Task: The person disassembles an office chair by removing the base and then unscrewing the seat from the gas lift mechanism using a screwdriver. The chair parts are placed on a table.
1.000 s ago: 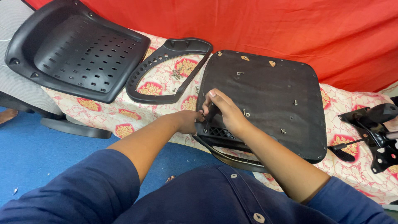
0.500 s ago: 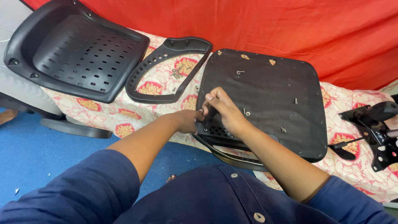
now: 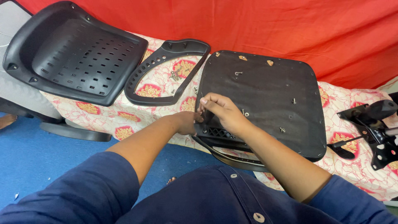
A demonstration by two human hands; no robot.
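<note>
Right hand (image 3: 224, 113) at frame centre, fingers pinched on small tool at near-left corner of upturned black seat base (image 3: 269, 95). Left hand (image 3: 188, 121) curled against same corner; grip unclear.

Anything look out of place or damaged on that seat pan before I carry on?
Loose screws lie scattered on the upturned seat base, and small tan patches mark its far edge, like torn covering. Nothing else stands out.

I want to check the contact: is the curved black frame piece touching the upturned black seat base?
Cannot tell. In the head view, the curved frame piece and the seat base come very close near their top corners, but neither contact nor a gap shows plainly.
</note>
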